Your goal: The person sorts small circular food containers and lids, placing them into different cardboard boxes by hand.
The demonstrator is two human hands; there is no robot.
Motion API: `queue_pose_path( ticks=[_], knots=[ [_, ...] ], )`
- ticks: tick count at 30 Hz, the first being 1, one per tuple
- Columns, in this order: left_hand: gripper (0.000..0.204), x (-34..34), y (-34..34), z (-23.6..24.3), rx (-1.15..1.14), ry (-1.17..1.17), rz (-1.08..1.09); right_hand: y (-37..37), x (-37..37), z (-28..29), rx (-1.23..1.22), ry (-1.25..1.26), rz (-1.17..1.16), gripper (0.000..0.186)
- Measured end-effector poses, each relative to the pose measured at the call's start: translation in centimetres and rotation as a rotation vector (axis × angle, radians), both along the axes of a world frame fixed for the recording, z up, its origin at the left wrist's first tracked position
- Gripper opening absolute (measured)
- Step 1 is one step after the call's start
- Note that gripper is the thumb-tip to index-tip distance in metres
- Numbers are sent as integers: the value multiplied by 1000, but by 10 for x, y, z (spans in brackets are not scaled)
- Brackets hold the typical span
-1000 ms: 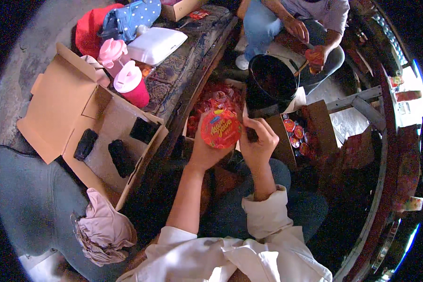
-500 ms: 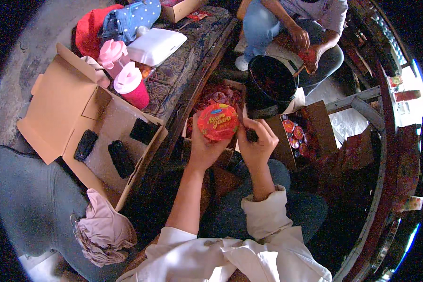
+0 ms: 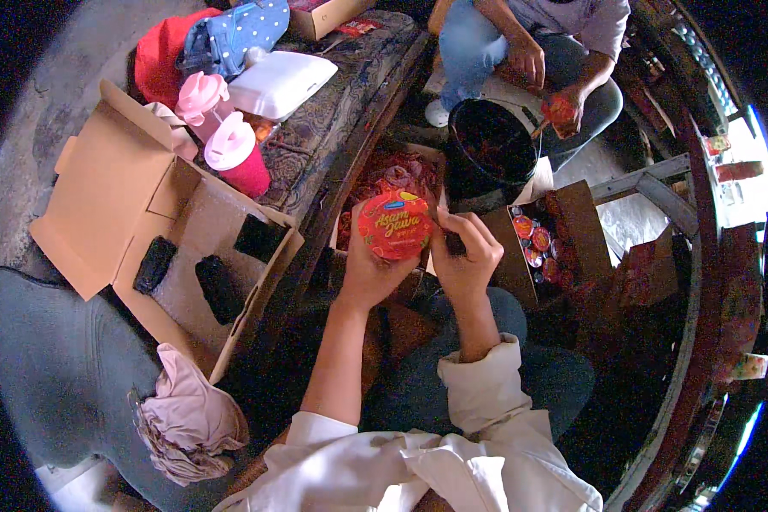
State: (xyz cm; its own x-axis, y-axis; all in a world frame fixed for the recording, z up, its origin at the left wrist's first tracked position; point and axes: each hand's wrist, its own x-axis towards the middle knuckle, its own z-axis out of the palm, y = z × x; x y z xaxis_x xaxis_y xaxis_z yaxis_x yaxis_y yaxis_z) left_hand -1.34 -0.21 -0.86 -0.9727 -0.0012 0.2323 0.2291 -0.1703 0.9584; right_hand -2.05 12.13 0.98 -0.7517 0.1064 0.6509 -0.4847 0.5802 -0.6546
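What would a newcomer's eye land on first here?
Probably the bright red, round-topped package at the centre, held in the person's left hand, with the right hand close by its right edge. Next, likely the pink tumbler at upper left, then the open cardboard box at left with black bundles inside.
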Motion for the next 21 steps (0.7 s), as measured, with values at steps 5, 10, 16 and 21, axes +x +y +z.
queue_pose_path(
  ticks=[5, 10, 16, 21],
  knots=[
    [64, 0, -2, -1, 32, -16, 10, -2, 2, 1, 3, -15, 2, 28],
    [63, 0, 0, 2, -34, 13, -8, 2, 1, -1, 6, -40, 7, 29],
    [63, -1, 0, 0, -148, 26, 96, 0, 3, 0, -11, -44, 28, 27],
    [61, -3, -3, -2, -142, -58, 68, -2, 2, -1, -1, 4, 22, 23]
  ],
)
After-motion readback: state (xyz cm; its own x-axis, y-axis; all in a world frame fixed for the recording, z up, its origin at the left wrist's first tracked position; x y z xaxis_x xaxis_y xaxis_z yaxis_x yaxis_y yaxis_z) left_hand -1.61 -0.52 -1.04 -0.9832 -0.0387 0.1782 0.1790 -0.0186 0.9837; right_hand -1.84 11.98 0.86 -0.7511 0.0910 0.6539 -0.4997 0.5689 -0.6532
